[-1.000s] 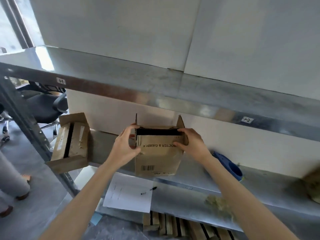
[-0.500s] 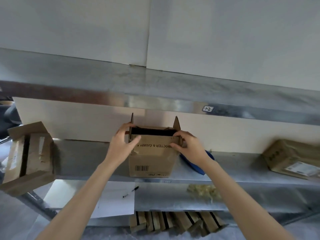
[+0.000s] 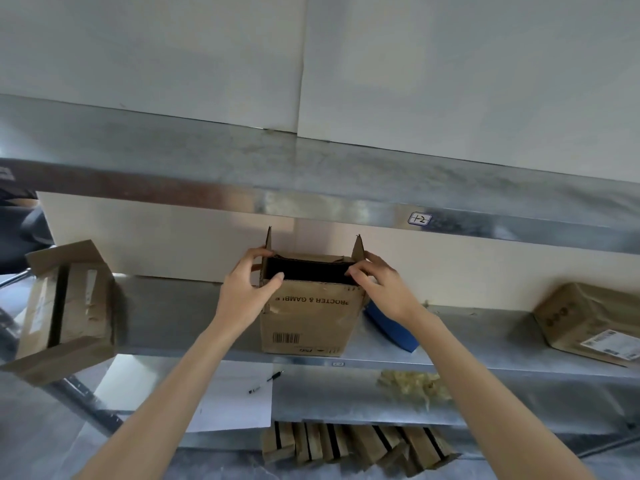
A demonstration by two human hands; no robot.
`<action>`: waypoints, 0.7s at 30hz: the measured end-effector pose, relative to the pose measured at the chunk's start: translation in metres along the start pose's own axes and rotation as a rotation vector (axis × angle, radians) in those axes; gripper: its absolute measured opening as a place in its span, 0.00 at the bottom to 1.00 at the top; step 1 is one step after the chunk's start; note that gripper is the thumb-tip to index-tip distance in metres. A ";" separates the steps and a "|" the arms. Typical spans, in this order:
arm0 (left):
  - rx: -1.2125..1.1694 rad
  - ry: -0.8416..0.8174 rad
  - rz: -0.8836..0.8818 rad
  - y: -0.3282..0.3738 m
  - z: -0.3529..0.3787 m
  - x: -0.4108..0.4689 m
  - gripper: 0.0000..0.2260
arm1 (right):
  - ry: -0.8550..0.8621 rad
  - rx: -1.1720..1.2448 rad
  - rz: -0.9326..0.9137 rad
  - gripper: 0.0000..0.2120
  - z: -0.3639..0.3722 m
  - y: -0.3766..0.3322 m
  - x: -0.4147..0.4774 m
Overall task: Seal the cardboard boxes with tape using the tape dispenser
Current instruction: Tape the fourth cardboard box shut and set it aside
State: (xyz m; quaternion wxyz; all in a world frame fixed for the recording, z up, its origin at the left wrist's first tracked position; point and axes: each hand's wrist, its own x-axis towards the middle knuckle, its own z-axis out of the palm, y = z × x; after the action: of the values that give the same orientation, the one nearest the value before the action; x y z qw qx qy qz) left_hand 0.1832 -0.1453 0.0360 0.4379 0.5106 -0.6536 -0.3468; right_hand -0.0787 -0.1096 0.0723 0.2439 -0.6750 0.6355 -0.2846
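A small cardboard box (image 3: 308, 320) with upside-down print stands on the middle metal shelf (image 3: 166, 313). Its top is open, and two side flaps stick up. My left hand (image 3: 246, 292) grips the box's upper left corner, thumb on the front wall. At the upper right corner my right hand (image 3: 384, 285) pinches the front rim. A blue object (image 3: 391, 327), perhaps the tape dispenser, lies just right of the box, partly hidden by my right wrist.
An open cardboard box (image 3: 65, 313) hangs over the shelf's left end. A taped box (image 3: 588, 320) with a label lies at the right. The lower shelf holds paper (image 3: 235, 396), a pen (image 3: 266, 382) and straw-like filler (image 3: 412, 386). Flat cardboard pieces (image 3: 353, 445) sit below.
The view swung right, bringing the taped box into sight. My hands stayed on the open box's top corners, shifting their grip slightly.
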 end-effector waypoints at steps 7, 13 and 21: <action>0.013 -0.087 0.029 -0.003 -0.012 -0.018 0.19 | 0.051 0.040 0.002 0.13 0.002 -0.006 0.008; 0.033 -0.102 0.058 -0.006 -0.016 -0.023 0.20 | 0.047 0.041 0.011 0.08 -0.001 -0.008 0.006; 0.030 -0.107 0.094 -0.007 -0.017 -0.023 0.22 | 0.044 -0.010 -0.057 0.08 0.004 0.005 0.007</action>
State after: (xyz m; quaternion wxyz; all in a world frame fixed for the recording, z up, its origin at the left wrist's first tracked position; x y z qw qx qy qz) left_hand 0.2034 -0.1243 0.0309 0.4103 0.4667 -0.7045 -0.3427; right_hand -0.0795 -0.1168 0.0661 0.2184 -0.6876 0.6225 -0.3032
